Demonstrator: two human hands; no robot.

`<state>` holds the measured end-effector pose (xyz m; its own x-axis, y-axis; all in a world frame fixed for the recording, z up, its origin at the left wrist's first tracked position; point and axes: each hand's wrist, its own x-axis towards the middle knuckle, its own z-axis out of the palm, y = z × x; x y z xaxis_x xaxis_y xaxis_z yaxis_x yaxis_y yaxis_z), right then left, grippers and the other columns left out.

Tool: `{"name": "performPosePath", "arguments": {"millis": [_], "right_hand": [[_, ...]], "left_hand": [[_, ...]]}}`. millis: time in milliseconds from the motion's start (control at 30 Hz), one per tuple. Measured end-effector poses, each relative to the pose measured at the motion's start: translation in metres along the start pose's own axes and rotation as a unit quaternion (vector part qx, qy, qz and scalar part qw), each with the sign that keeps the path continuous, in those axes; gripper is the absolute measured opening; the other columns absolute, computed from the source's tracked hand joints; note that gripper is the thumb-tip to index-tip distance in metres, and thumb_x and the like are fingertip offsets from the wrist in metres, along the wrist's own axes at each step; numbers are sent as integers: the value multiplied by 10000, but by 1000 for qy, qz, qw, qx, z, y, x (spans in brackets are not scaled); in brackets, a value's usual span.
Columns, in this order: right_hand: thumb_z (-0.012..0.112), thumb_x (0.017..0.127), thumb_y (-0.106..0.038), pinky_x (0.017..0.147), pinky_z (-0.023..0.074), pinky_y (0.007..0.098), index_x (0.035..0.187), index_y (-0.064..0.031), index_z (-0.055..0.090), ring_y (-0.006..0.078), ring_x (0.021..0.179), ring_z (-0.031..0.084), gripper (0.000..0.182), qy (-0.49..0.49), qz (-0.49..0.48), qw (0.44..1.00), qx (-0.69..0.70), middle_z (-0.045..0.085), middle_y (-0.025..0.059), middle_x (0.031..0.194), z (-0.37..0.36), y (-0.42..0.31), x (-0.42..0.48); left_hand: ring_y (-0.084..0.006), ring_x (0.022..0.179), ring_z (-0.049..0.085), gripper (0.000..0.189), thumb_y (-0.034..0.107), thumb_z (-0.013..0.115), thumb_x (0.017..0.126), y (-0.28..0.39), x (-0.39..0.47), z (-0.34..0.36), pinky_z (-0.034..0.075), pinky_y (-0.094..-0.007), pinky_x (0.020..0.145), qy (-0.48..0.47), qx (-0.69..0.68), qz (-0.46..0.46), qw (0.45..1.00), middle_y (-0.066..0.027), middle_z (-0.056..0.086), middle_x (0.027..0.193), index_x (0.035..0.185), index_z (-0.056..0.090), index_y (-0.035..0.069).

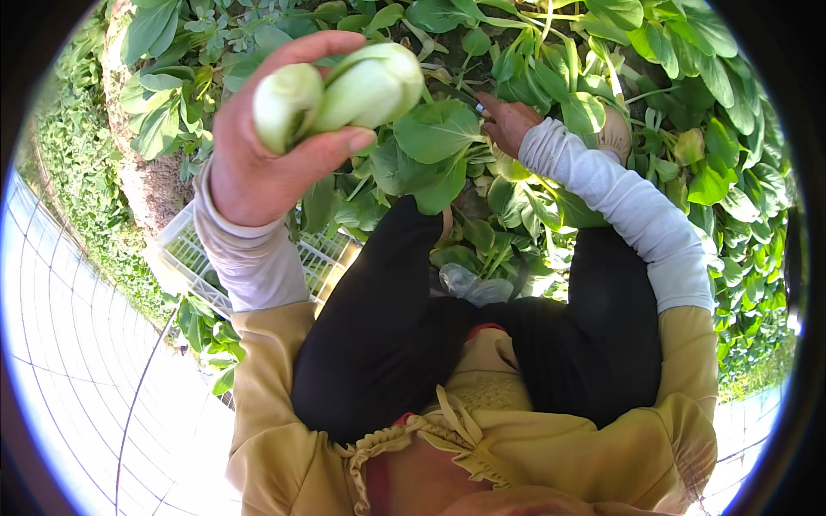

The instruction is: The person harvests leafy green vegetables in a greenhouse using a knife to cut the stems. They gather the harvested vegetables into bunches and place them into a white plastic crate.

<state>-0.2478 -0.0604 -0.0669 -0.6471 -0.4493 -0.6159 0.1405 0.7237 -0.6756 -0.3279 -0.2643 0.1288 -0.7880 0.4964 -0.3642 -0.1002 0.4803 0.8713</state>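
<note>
My left hand (258, 142), raised at the upper left, grips two pale green bok choy heads (371, 87), their thick white-green bases side by side between thumb and fingers. Low among the leaves at upper centre, my right hand (512, 126) is closed on a knife (455, 94); its dark blade points left and is partly hidden by foliage. Broad bok choy leaves (439, 132) lie just left of that hand. Between the two hands and around them grow more leafy plants.
A white plastic crate (193, 258) with greens inside stands beside my left knee. Clear plastic (474, 284) lies between my legs. Dense bok choy plants (716, 155) fill the right side. A bare soil strip (145, 174) and wire mesh (84, 342) are on the left.
</note>
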Motion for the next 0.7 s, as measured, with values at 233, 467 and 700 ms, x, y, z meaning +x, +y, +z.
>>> {"name": "performPosePath", "arguments": {"millis": [233, 467, 700], "right_hand": [[527, 694, -71, 640, 444, 363, 1124, -54, 376, 326, 723, 547, 457, 106, -135, 985, -27, 571, 174, 803, -9, -15, 22], [538, 683, -52, 656, 441, 378, 1145, -103, 369, 327, 728, 542, 494, 96, -99, 990, 0, 567, 165, 820, 15, 1, 37], [508, 701, -48, 641, 432, 377, 1142, -108, 371, 303, 714, 536, 466, 62, -73, 994, -52, 557, 146, 799, 26, 0, 47]], "left_hand": [[-360, 727, 541, 697, 81, 587, 626, -89, 0, 81, 431, -391, 648, -108, 363, -178, 908, -212, 550, 807, 1201, 194, 65], [-362, 797, 531, 795, 172, 646, 587, -127, 2, 74, 415, -377, 748, -98, 364, -285, 881, -241, 534, 876, 1229, 197, 35], [-323, 953, 477, 747, 208, 686, 539, -170, -7, 72, 363, -334, 847, -56, 344, -316, 882, -215, 491, 1019, 1171, 336, 16]]}}
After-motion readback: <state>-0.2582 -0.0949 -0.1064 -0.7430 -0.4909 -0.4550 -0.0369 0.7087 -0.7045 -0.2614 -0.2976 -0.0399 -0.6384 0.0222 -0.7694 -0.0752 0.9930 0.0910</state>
